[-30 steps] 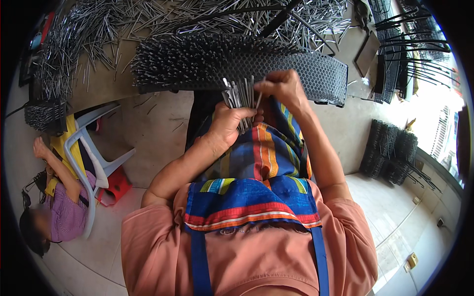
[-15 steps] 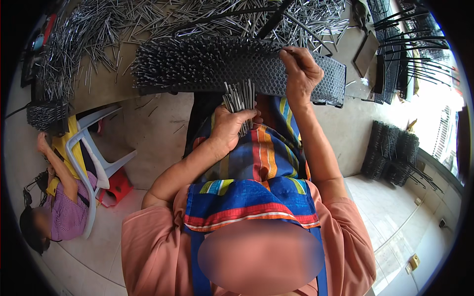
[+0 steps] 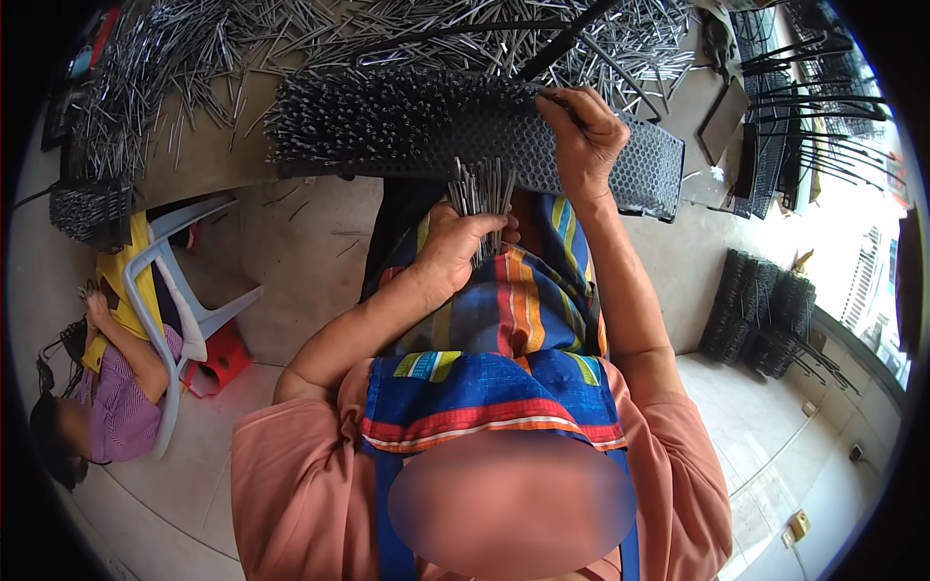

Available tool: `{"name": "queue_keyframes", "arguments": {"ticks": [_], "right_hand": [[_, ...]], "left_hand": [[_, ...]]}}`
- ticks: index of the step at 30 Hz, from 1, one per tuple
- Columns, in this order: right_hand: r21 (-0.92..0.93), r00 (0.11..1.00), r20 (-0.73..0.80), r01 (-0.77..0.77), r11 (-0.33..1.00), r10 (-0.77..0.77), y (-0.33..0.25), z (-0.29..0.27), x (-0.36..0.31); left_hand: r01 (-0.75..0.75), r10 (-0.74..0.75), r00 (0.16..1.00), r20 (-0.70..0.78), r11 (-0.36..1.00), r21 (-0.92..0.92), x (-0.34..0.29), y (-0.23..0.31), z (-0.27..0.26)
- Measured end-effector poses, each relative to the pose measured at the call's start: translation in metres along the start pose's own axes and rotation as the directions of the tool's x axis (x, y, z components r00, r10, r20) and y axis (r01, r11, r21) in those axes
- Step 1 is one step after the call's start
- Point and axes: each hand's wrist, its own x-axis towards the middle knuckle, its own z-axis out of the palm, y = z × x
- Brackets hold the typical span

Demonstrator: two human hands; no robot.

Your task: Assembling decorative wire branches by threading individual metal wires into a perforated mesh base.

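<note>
A long black rack (image 3: pixel 630 160) pierced with rows of round holes lies across the bench edge in front of me. Thin metal rods (image 3: pixel 358 121) stand upright in its left part, while the holes to the right show bare. My left hand (image 3: pixel 451 250) is closed around a bundle of similar metal rods (image 3: pixel 481 186), held just nearer to me than the rack. Above the rack, at the border between filled and bare holes, my right hand (image 3: pixel 589 145) has its thumb and fingers pinched together. Whatever is between those fingertips is hidden.
Loose metal rods (image 3: pixel 213 58) are heaped over the bench behind the rack. A dark bar (image 3: pixel 567 39) slants above them. At left, a co-worker (image 3: pixel 131 397) sits by a pale plastic chair (image 3: pixel 145 281) and another rod-filled rack (image 3: pixel 89 213). Black racks (image 3: pixel 756 315) stand on the floor at right.
My right hand has shifted slightly left along the rack. My left hand keeps its bundle, with the rods fanned a little differently. The co-worker's hand has drawn back from the other rack.
</note>
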Motion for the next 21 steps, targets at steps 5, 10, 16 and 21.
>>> {"name": "queue_keyframes", "arguments": {"ticks": [5, 10, 16, 21], "right_hand": [[0.132, 0.996, -0.004, -0.084, 0.988, 0.086, 0.002, -0.003, -0.002], [0.097, 1.0, -0.016, -0.02, 0.995, 0.021, 0.002, -0.003, -0.009], [-0.139, 1.0, 0.008, 0.004, 0.99, -0.003, 0.005, 0.007, -0.01], [-0.077, 0.996, -0.063, 0.064, 0.995, -0.069, 0.007, 0.011, -0.003]], "left_hand": [[0.033, -0.033, 0.999, -0.002, 0.999, -0.017, -0.003, 0.003, 0.0], [0.033, -0.034, 0.999, -0.029, 0.998, -0.049, -0.005, 0.002, 0.004], [0.043, -0.043, 0.999, 0.003, 0.999, 0.016, -0.005, 0.004, 0.006], [0.063, -0.063, 0.998, -0.007, 0.998, -0.009, -0.004, 0.004, 0.01]]}}
